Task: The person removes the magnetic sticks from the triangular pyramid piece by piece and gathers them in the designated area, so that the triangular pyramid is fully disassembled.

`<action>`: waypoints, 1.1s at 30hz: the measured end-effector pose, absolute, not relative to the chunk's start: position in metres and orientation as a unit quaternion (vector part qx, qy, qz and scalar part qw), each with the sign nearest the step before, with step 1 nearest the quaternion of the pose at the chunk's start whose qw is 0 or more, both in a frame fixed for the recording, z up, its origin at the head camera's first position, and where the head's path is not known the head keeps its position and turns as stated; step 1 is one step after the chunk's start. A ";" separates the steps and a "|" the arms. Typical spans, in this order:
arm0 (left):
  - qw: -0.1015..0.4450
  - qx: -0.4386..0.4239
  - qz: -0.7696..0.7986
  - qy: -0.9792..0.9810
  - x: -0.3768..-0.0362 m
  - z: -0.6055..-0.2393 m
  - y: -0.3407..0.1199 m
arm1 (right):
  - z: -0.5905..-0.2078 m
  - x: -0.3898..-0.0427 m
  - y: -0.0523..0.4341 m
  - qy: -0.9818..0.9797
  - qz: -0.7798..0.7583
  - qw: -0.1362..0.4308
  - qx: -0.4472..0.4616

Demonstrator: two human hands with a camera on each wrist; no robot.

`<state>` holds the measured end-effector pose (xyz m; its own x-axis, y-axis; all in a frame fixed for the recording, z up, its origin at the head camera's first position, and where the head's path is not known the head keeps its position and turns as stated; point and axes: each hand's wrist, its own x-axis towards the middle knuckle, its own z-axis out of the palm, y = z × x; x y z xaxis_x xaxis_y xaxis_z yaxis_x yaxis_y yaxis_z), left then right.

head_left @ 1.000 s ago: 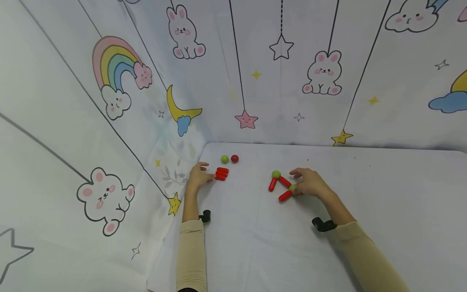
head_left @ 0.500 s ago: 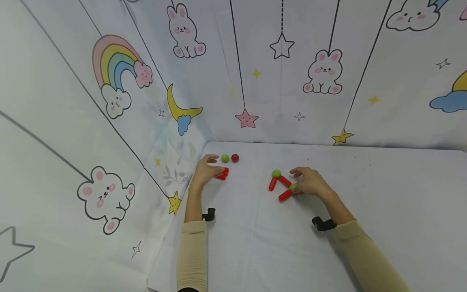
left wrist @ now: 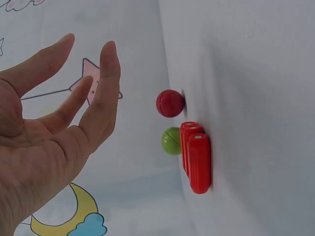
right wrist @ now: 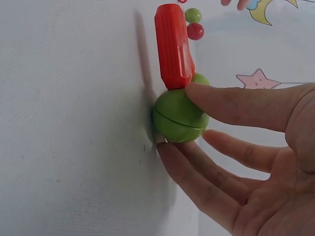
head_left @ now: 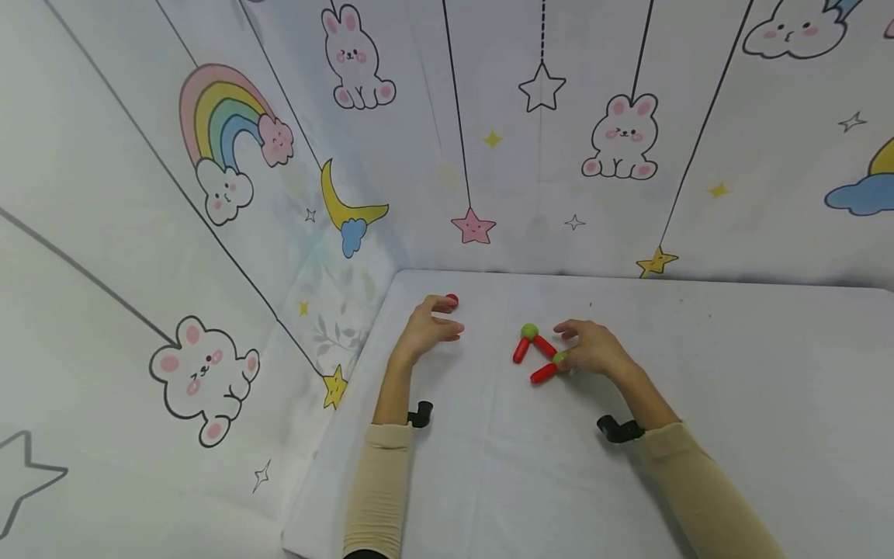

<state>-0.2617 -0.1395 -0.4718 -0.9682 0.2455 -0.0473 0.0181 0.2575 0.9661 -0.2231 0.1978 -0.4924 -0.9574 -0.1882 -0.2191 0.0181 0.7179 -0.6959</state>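
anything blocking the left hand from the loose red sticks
Nothing visible does. In the left wrist view, only open space separates the left hand from the red sticks, which lie on the table. The green ball and red ball sit beyond the sticks, not between. In the head view the hand hides the sticks.

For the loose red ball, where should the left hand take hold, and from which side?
I'd pinch the red ball across its widest part, the left hand coming from above and slightly right. Being round, it may roll, so opposed contact seems safest; the loose green ball and red rods lie toward its left, so its right side looks easier.
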 end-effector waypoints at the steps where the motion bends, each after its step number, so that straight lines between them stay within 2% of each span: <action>1: 0.097 0.086 0.609 0.782 -0.261 -0.472 -0.137 | -0.493 -0.223 0.198 0.916 -0.373 0.138 -0.048; 23: 0.184 0.129 0.559 0.798 -0.252 -0.488 -0.085 | -0.498 -0.221 0.189 0.915 -0.377 0.134 -0.049; 33: 0.200 0.142 0.542 0.804 -0.249 -0.494 -0.072 | -0.499 -0.223 0.183 0.911 -0.384 0.142 -0.042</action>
<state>-0.2492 -0.0720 -0.4937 -0.8802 0.4443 -0.1670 0.0117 0.3721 0.9281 -0.2233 0.1829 -0.4994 -0.9559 -0.1861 -0.2271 0.0323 0.7021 -0.7113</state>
